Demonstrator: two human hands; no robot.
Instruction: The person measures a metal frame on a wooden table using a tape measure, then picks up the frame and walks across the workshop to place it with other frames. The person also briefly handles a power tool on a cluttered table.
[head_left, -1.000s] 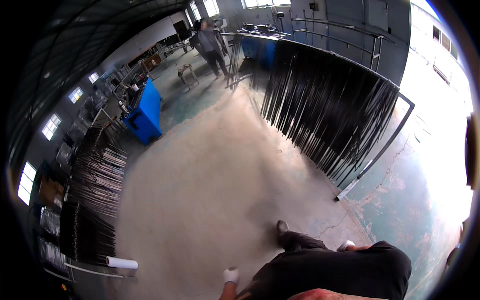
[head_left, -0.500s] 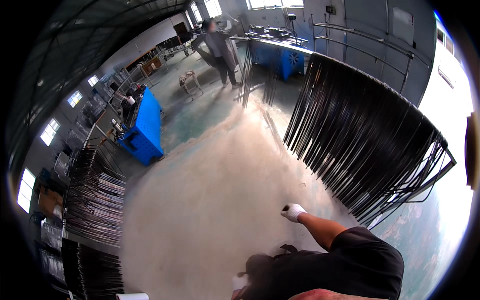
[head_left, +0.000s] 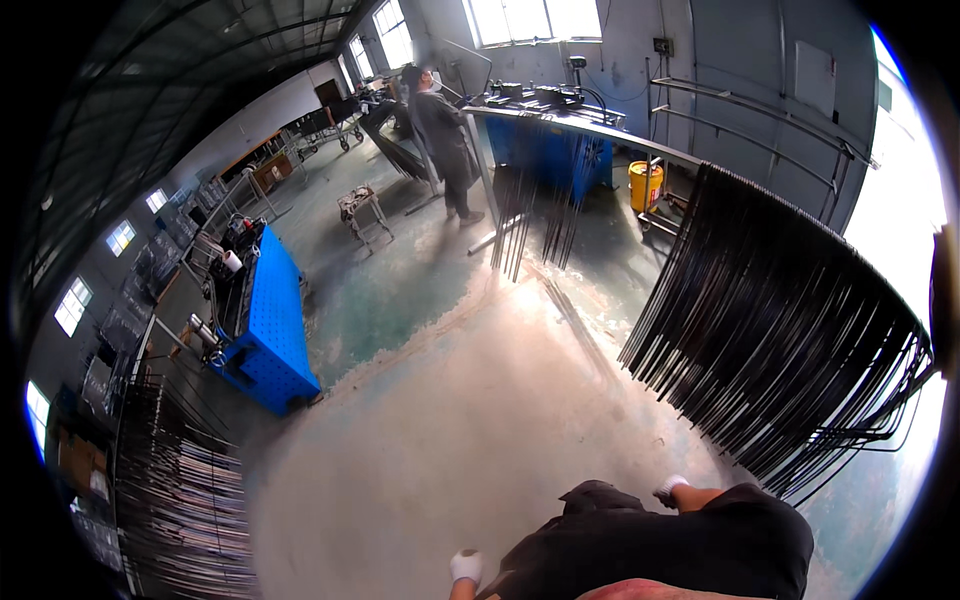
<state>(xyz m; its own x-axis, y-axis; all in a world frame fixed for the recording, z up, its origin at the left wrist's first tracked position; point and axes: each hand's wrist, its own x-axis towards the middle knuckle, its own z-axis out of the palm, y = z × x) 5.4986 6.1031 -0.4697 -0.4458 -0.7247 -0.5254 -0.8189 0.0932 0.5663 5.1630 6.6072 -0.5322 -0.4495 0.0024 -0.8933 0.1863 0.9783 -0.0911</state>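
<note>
My left hand [head_left: 466, 566], in a white glove, hangs low beside my dark clothing, its fingers curled in and nothing seen in them. On the other side, my gloved right hand [head_left: 669, 489] is partly hidden behind my body; its fingers look curled too, with no object visible. Neither hand touches anything around it. Nearest to my right hand is a long rack of thin black rods [head_left: 770, 330], hung closely side by side with their lower ends above the floor. Some rods near its right end are bent.
A blue perforated workbench [head_left: 270, 320] stands at left, beyond a rack of rods [head_left: 185, 500]. Ahead are a person in dark clothes [head_left: 445, 140], a small stand [head_left: 365, 212], a blue machine [head_left: 550, 155], a few hanging rods [head_left: 515, 220] and a yellow bucket [head_left: 645, 187].
The view has tilted up and shifted forward. My right hand has swung back toward my body, while my left has come forward into view. The person ahead has turned sideways.
</note>
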